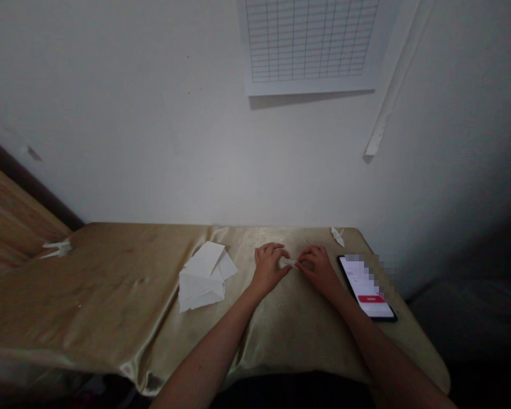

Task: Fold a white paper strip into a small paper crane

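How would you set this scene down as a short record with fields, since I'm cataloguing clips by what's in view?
Left hand: fingertips pinching a small white paper
Right hand: pinching the same paper at its other end
Sheets: loose white pile, left of both hands
Phone: right of the right hand, screen lit, partly pixelated
Cloth: shiny, gold-toned, under the sheets and phone
Folded pieces: one beyond the phone, another far to the left
Wall: pale, with a printed grid high up
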{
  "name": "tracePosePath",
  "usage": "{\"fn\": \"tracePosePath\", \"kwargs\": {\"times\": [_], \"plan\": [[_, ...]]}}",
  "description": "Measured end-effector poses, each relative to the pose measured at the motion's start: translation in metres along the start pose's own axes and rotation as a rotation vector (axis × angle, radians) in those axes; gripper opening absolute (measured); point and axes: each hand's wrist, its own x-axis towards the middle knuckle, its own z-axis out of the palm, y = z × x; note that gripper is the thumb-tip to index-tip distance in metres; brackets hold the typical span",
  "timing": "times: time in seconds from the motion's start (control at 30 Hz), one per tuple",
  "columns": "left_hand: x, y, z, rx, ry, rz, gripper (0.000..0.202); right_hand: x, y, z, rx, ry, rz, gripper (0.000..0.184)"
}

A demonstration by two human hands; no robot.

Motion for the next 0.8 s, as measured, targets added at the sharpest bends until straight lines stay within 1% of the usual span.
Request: {"fn": "tracePosePath", "kwargs": {"times": [0.13,0.23,0.33,0.47,0.57,0.67,0.8], "plan": [[0.0,0.002,-0.003,0.026,0.004,-0.018,0.013,0.0,0.003,-0.002,-0.07,0.016,-0.01,0.011],[-0.001,0.004,-0.004,0.037,-0.022,-0.062,0.016,-0.001,0.004,-0.001,-0.085,-0.01,-0.004,0.011],[-0.001,0.005,-0.005,0.041,-0.064,-0.055,0.014,-0.003,0.003,-0.003,-0.068,-0.041,-0.03,0.008],[-0.003,0.005,-0.004,0.061,-0.117,-0.067,0.012,-0.004,0.003,-0.007,-0.055,-0.124,-0.054,0.006],[-0.003,0.004,-0.004,0.07,-0.15,-0.101,0.011,-0.005,0.003,-0.01,-0.066,-0.185,-0.027,0.005],[-0.003,0.003,-0.004,0.069,-0.173,-0.113,0.01,-0.006,0.002,-0.013,-0.071,-0.217,0.0,0.004],[-0.003,0.002,-0.005,0.062,-0.19,-0.109,0.018,-0.006,0.0,-0.016,-0.075,-0.233,0.019,0.005]]}}
